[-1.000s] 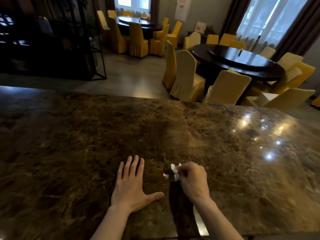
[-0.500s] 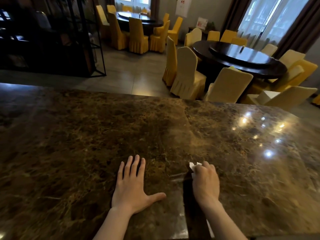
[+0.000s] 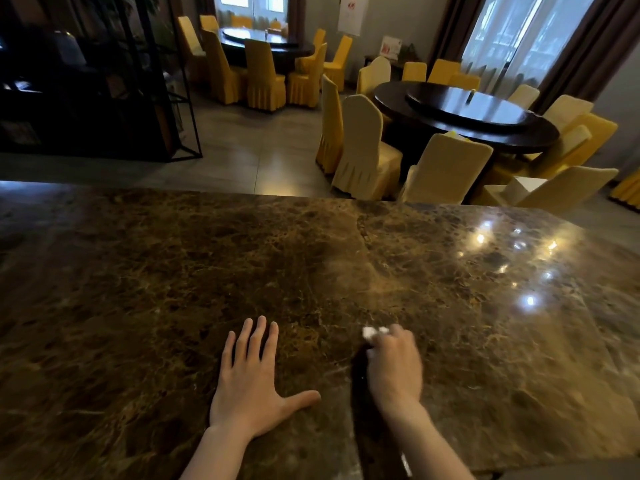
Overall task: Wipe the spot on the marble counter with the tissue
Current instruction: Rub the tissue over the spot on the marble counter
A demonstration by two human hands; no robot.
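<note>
- Your right hand (image 3: 393,367) is clenched around the tissue (image 3: 371,332), pressing it on the marble counter (image 3: 138,289) near the near edge.
- White tissue pokes out past your fingertips (image 3: 398,330).
- Your left hand (image 3: 252,379) lies flat, fingers spread, holding nothing.

The wall poster (image 3: 349,12) and small red-and-white sign (image 3: 390,48) are too blurred to read.
</note>
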